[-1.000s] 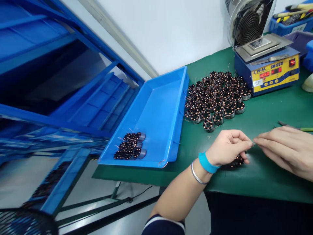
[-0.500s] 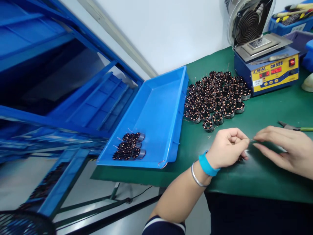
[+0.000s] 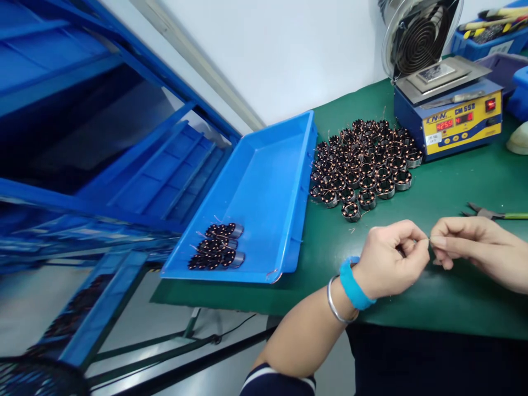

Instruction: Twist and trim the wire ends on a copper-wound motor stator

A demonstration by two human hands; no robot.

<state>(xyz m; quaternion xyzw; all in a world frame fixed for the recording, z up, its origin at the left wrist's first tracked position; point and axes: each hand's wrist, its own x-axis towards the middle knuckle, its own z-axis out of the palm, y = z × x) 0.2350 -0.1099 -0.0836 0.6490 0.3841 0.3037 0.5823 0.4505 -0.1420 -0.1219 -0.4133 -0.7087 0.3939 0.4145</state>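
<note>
My left hand [image 3: 398,256], with a turquoise band and a silver bangle at the wrist, is curled closed over the green bench. A dark bit shows inside its fingers, seemingly a wound motor stator mostly hidden by the hand. My right hand [image 3: 464,242] pinches thumb against forefinger, and its fingertips meet those of the left at a thin wire, barely visible. Beyond the hands stand many copper-wound stators [image 3: 367,165] in a tight group. To the right lie cutting pliers [image 3: 480,212] with a green handle, jaws apart.
A blue tray [image 3: 264,192] at the bench's left holds several stators [image 3: 218,245] in its near corner. Behind the group is a solder pot [image 3: 449,118] with a lit display and a fan. A blue tool bin [image 3: 482,47] stands at the back right. Blue racks [image 3: 152,165] fill the left.
My right hand has closed from spread fingers into a pinch and come up against the left fingertips. My left hand has shifted slightly right and turned. The bench items stay put.
</note>
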